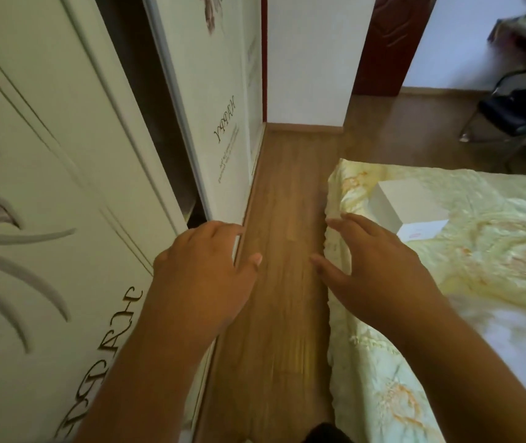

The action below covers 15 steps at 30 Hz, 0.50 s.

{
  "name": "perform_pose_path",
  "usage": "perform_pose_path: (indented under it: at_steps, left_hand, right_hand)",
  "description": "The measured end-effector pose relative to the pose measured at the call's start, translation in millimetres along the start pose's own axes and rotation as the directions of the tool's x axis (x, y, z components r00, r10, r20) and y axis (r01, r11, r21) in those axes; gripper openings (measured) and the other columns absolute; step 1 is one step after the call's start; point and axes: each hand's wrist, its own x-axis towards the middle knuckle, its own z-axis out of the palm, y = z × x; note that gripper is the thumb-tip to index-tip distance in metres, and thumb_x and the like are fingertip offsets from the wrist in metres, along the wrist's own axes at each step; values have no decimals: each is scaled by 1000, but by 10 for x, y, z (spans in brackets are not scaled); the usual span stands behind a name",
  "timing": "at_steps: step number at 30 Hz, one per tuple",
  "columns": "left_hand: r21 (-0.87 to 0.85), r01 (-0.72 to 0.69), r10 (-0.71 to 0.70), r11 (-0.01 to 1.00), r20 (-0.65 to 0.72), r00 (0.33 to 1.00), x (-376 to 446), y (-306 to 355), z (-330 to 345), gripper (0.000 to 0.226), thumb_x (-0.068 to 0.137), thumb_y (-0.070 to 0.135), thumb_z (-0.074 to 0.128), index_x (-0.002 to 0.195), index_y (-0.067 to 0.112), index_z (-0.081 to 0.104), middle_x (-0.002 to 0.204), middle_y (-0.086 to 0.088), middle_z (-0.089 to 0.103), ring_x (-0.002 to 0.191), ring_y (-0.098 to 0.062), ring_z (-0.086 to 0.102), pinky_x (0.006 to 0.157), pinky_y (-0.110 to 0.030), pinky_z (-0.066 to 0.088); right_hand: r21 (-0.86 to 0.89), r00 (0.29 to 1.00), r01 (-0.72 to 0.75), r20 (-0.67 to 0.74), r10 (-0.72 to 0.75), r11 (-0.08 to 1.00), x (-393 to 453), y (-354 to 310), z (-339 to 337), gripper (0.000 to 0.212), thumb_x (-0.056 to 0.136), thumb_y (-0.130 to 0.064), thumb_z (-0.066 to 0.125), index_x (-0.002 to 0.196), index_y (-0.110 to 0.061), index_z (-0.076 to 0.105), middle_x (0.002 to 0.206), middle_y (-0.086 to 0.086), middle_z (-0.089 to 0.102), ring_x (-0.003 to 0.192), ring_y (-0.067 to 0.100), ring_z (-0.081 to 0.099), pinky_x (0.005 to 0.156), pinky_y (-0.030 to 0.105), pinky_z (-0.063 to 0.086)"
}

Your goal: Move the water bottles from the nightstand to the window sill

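Note:
No water bottle, nightstand or window sill shows in the head view. My left hand [205, 266] is stretched out in front of me over the wooden floor, palm down, fingers relaxed and holding nothing. My right hand [373, 263] is held out beside it, fingers spread and straight, just above the near edge of the bed, also holding nothing. Both forearms reach in from the bottom of the frame.
A white sliding wardrobe [63, 155] lines the left side, one door partly open. A bed with a yellow-green floral cover [485, 257] fills the right, with a white box [411, 206] on it. A narrow strip of wooden floor [284, 193] runs between them toward a dark red door [383, 43]. A chair [517, 113] stands far right.

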Motion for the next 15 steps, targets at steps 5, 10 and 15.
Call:
perform_pose_path:
  at_steps: [5, 10, 15]
  left_hand:
    - [14, -43, 43, 999, 32, 999, 426, -1, 155, 57, 93, 66, 47, 142, 36, 48, 143, 9, 54, 129, -19, 50, 99, -42, 45]
    - [-2, -30, 30, 1000, 58, 998, 989, 119, 242, 59, 92, 68, 46, 142, 38, 47, 144, 9, 52, 130, -19, 50, 100, -43, 45]
    - [28, 8, -10, 1000, 55, 998, 1577, 411, 242, 60, 91, 70, 45, 143, 41, 43, 148, 11, 48, 133, -19, 47, 105, -46, 43]
  right_hand:
    - [20, 999, -53, 0, 53, 998, 417, 64, 86, 71, 87, -72, 44, 149, -40, 32, 159, -14, 31, 143, 17, 36, 115, 45, 35]
    - [53, 998, -59, -1, 60, 997, 979, 271, 143, 70, 88, -70, 46, 150, -39, 32, 159, -12, 32, 142, 19, 37, 112, 45, 35]
    - [89, 999, -39, -4, 39, 995, 1682, 566, 12, 71, 87, -71, 49, 149, -39, 33, 158, -12, 34, 141, 19, 40, 110, 45, 37]
